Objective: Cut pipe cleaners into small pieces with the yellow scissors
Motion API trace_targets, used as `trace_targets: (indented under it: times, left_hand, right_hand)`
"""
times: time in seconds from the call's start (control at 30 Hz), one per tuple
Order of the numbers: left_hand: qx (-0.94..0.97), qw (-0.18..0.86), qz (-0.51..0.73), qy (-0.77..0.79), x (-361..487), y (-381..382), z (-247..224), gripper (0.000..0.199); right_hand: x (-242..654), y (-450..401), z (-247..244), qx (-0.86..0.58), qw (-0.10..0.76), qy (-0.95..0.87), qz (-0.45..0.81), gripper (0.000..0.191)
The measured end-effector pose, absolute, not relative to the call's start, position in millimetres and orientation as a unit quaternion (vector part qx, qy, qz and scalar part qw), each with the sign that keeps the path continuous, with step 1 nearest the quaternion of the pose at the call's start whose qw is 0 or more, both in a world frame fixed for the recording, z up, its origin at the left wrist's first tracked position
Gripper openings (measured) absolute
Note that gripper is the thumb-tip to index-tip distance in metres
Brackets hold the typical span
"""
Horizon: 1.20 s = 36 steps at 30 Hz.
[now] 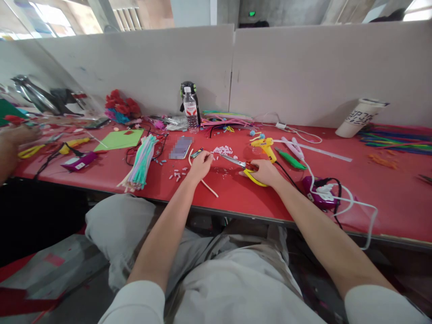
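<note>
My left hand [201, 165] is closed in a pinch over the red table. A pale pipe cleaner [209, 188] curves out from under it, one loop showing left of the fingers and a tail towards the front edge; the pinched part is hidden. In my right hand [266, 172] are scissors [236, 162] with yellow and red handles, their blades pointing left at my left fingertips. Just beyond the blades lies a heap of short pink pieces [223, 150]. More pale pieces [178, 173] are scattered left of my left hand.
A bundle of pastel pipe cleaners [143, 162], a phone [181, 148] and a water bottle [191, 112] stand or lie leftward. To the right are a yellow glue gun [265, 146], a purple box with cables [319, 193] and a paper cup [359, 118]. Another person's hand [16, 139] is far left.
</note>
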<state>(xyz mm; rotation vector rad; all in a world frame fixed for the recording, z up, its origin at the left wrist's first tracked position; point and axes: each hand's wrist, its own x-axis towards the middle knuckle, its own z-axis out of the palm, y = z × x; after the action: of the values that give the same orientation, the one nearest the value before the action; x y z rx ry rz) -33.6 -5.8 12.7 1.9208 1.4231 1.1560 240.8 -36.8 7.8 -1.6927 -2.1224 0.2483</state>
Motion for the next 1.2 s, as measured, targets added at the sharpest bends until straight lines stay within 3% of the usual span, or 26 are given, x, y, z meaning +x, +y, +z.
trace_targets:
  times: [0.53, 0.77, 1.2]
  left_hand:
    - [0.733, 0.166, 0.424, 0.506, -33.6, -13.2, 21.1, 0.047]
    - [0.711, 0.253, 0.436, 0.49, -33.4, -14.2, 22.3, 0.049]
    - [0.734, 0.217, 0.443, 0.467, -33.1, -13.5, 20.6, 0.047]
  right_hand:
    - [239.6, -38.8, 9.0, -0.604, 0.205, -0.765, 0.091, 0.053]
    - [242.0, -40.5, 9.5, -0.592, 0.21, -0.77, 0.107, 0.054]
    - [240.8, -41.1, 10.1, -0.591, 0.205, -0.772, 0.113, 0.057]
